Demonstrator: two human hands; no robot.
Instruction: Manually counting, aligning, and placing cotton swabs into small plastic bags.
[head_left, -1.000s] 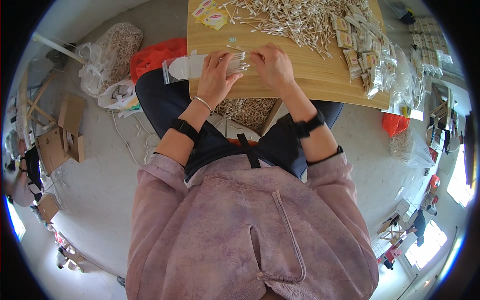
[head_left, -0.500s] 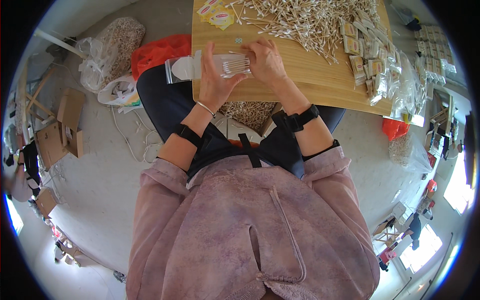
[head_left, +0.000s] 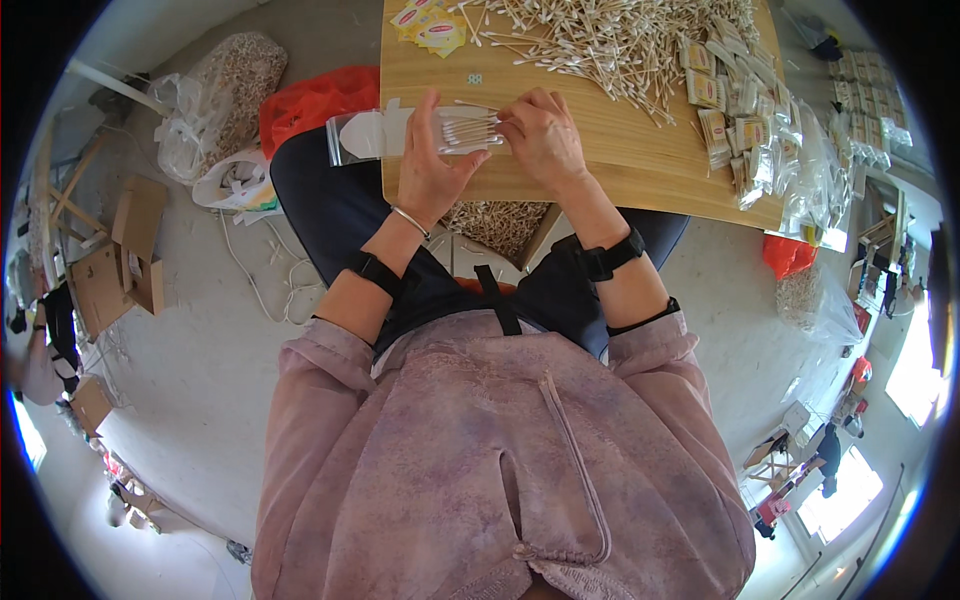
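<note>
Both hands have slid a little along the near edge of the wooden bench (head_left: 640, 160), and the sticks now poke out more. The left hand (head_left: 432, 165) is curled around a clear, shiny plastic bag (head_left: 375, 133). The right hand (head_left: 540, 135) pinches a small bunch of thin cotton sticks (head_left: 470, 128) at the bag's mouth. A big messy pile of sticks (head_left: 610, 40) lies at the far edge.

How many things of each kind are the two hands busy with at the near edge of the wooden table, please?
Hands at work: 2, the left hand and the right hand
Clear plastic bags held: 1, the clear bag
Bundles of cotton swabs held: 1, the swab bundle; its single sticks are too small to count
Total: 4
</note>
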